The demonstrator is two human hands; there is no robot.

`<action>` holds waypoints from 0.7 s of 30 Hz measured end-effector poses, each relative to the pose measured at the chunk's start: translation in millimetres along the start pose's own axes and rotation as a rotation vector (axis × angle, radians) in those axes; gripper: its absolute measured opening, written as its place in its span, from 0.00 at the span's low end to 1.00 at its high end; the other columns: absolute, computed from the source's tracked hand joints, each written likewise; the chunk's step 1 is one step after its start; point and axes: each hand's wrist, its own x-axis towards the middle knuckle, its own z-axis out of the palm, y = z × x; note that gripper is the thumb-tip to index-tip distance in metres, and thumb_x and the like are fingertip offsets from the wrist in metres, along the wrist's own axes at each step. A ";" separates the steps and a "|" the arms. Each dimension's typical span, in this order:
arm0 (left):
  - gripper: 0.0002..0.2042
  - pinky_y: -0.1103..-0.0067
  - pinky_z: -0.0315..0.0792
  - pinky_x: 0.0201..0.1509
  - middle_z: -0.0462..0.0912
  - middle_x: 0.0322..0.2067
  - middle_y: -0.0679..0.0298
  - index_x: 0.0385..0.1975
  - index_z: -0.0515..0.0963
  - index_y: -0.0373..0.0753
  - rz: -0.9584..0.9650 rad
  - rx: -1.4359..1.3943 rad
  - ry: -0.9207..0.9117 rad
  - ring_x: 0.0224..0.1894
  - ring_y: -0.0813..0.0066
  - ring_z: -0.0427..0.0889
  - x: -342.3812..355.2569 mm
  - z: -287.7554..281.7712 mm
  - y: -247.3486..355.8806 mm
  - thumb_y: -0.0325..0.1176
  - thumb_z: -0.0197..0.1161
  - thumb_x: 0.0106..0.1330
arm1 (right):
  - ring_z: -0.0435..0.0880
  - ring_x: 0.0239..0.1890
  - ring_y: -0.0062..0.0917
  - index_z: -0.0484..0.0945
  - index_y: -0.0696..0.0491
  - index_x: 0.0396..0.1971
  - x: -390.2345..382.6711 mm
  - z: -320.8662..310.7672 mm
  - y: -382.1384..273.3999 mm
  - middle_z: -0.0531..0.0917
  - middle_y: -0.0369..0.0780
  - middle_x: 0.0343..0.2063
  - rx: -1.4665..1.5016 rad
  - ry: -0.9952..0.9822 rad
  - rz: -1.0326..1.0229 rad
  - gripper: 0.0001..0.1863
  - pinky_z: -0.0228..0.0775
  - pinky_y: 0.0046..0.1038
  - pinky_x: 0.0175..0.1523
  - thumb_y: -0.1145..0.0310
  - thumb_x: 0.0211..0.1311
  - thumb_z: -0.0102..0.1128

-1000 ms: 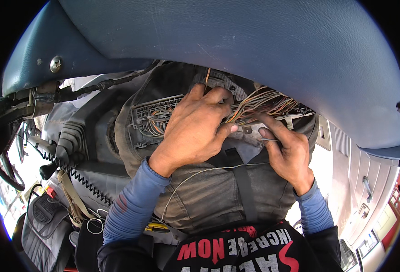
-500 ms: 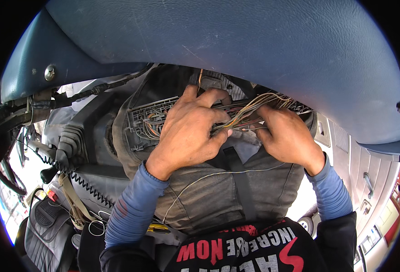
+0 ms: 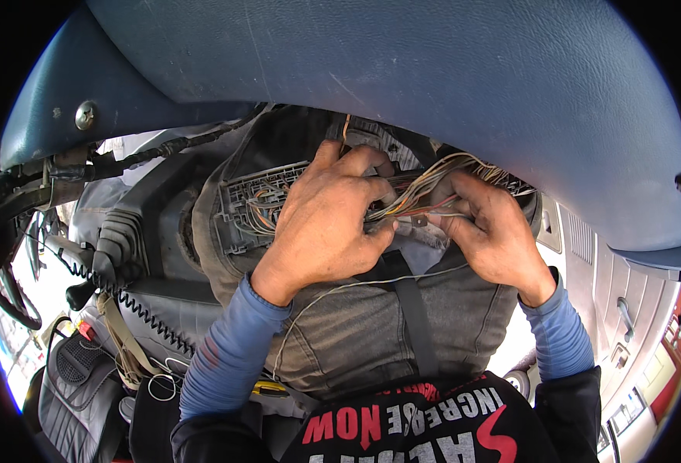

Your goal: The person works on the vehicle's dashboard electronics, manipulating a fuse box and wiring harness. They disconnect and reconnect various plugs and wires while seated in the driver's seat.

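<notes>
Across my lap lies a grey fuse box [image 3: 242, 202] with rows of slots and thin coloured wires. My left hand [image 3: 326, 220] is closed around a bundle of wires [image 3: 425, 185] at the fuse box's right side, the thumb underneath. The bundle is mostly yellow and brown and runs up to the right, under the blue dashboard panel. Thumb and forefinger of my right hand [image 3: 495, 231] are pinched on a thin wire [image 3: 441, 207] beside the bundle. Its other fingers are partly hidden. A single pale wire [image 3: 356, 284] trails over my trousers.
A padded blue dashboard panel [image 3: 402, 54] hangs low over my hands. On the left stand a gear lever boot [image 3: 123, 235] and a coiled black cord [image 3: 151, 320]. A yellow-handled tool [image 3: 269, 388] lies by my left forearm. The door panel [image 3: 587, 255] is at right.
My right hand's fingertips have come together on a thin wire, and the hand has turned slightly. My left hand keeps its hold on the bundle with little movement.
</notes>
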 end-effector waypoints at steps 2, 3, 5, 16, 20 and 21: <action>0.14 0.64 0.77 0.66 0.85 0.55 0.61 0.41 0.92 0.36 0.010 -0.018 -0.016 0.60 0.54 0.77 1.1 -0.8 -2.9 0.35 0.79 0.56 | 0.88 0.33 0.25 0.80 0.62 0.45 0.3 6.1 3.2 0.89 0.45 0.33 -0.068 0.072 -0.051 0.08 0.79 0.30 0.41 0.78 0.69 0.66; 0.14 0.64 0.77 0.66 0.85 0.55 0.62 0.41 0.92 0.36 0.013 -0.022 -0.020 0.60 0.54 0.77 1.6 -2.1 -3.9 0.35 0.79 0.57 | 0.89 0.33 0.27 0.81 0.62 0.46 2.0 8.1 4.1 0.89 0.47 0.34 -0.110 0.091 -0.048 0.09 0.80 0.32 0.41 0.78 0.69 0.66; 0.13 0.63 0.77 0.65 0.85 0.55 0.64 0.41 0.92 0.38 0.019 -0.046 -0.012 0.59 0.54 0.77 0.4 -0.8 -2.7 0.33 0.79 0.56 | 0.90 0.33 0.33 0.83 0.62 0.49 0.6 4.8 5.1 0.90 0.49 0.36 -0.186 0.057 -0.033 0.12 0.81 0.34 0.41 0.78 0.67 0.66; 0.11 0.64 0.78 0.61 0.85 0.55 0.69 0.38 0.93 0.41 0.038 -0.101 0.002 0.55 0.57 0.77 -0.8 -0.7 -3.9 0.32 0.80 0.54 | 0.90 0.35 0.46 0.85 0.61 0.50 -4.6 -9.4 10.6 0.88 0.51 0.31 -0.343 -0.103 -0.096 0.18 0.80 0.42 0.46 0.74 0.59 0.66; 0.12 0.64 0.79 0.60 0.85 0.54 0.67 0.38 0.93 0.41 0.013 -0.061 0.035 0.56 0.56 0.78 -1.1 3.5 -3.0 0.33 0.79 0.54 | 0.89 0.41 0.49 0.83 0.63 0.50 11.6 -7.4 5.3 0.87 0.54 0.37 -0.369 -0.184 0.006 0.18 0.79 0.45 0.47 0.69 0.63 0.66; 0.12 0.64 0.79 0.60 0.85 0.54 0.66 0.38 0.93 0.40 0.005 -0.046 0.055 0.56 0.56 0.78 -2.5 3.8 -2.9 0.34 0.79 0.53 | 0.88 0.42 0.50 0.82 0.63 0.49 14.5 -6.9 3.7 0.87 0.55 0.38 -0.360 -0.204 0.027 0.18 0.79 0.46 0.48 0.68 0.64 0.66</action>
